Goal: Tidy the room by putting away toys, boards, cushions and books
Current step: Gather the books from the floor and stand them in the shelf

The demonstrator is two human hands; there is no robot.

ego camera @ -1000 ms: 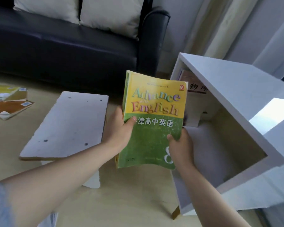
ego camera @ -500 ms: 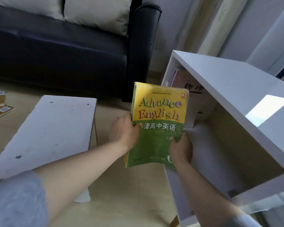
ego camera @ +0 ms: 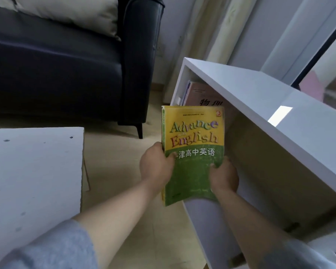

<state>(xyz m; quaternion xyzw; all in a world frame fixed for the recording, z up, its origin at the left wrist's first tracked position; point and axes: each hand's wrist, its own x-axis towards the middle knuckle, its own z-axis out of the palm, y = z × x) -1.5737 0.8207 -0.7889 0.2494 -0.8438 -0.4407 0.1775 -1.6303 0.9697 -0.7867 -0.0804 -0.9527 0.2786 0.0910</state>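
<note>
My left hand (ego camera: 156,166) and right hand (ego camera: 224,177), fingers (ego camera: 227,162) curled round it, held the green-and-yellow paperback textbook (ego camera: 194,144) at the mouth of the white wooden cabinet (ego camera: 260,98), ready, I judged, to slide in beside the pink book (ego camera: 200,94)

Both arms reach forward; the left hand (ego camera: 157,166) grips the book's (ego camera: 193,140) left edge, the right hand (ego camera: 223,176) its lower right.

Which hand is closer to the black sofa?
Left. The left hand grips the green book on the side toward the sofa; the right hand grips its other edge, farther off, by the white cabinet.
</note>
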